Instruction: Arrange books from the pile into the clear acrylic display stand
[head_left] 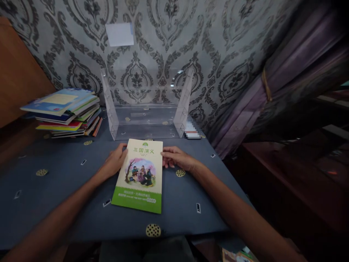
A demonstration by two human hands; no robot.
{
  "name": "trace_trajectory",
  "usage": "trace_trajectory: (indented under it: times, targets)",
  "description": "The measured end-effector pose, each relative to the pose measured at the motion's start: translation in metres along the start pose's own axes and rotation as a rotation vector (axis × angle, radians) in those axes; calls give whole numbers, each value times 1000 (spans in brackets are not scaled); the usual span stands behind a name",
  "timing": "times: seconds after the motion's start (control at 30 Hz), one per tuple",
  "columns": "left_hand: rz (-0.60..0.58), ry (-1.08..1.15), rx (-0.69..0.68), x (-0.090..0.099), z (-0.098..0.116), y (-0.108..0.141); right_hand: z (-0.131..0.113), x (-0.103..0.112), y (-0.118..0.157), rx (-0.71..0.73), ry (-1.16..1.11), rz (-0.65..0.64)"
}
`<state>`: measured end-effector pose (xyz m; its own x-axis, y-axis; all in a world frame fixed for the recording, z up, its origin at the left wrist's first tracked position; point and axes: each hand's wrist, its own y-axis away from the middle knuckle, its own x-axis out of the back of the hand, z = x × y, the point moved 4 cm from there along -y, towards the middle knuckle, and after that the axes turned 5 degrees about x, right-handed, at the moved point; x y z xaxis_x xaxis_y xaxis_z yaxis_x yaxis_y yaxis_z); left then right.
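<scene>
A book with a cream and green cover and an illustration of seated figures is in front of me, its front cover facing up. My left hand grips its upper left edge, the fingertips partly hidden by the book. At the upper right edge, my right hand holds it between thumb and fingers. Just beyond the book stands a clear acrylic rack with tiered shelves, and no books show on it.
On the left lies an uneven stack of books. A small blurred item is beside the rack's right side. The cloth-covered table meets a patterned wall, and a tied purple curtain hangs past its right edge.
</scene>
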<state>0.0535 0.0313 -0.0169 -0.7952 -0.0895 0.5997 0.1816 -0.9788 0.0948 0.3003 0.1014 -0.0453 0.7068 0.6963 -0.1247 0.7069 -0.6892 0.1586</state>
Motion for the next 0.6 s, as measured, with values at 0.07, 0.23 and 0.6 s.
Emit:
trace_trajectory:
  times: [0.07, 0.23, 0.6]
  targets:
    - [-71, -128, -51, 2, 4, 3, 2, 8, -2, 12, 16, 77]
    - [-170, -140, -26, 0, 1, 5, 4, 9, -4, 48, 79, 180]
    - [-228, -130, 21, -5, -13, 2, 7, 14, -9, 233, 361, 368]
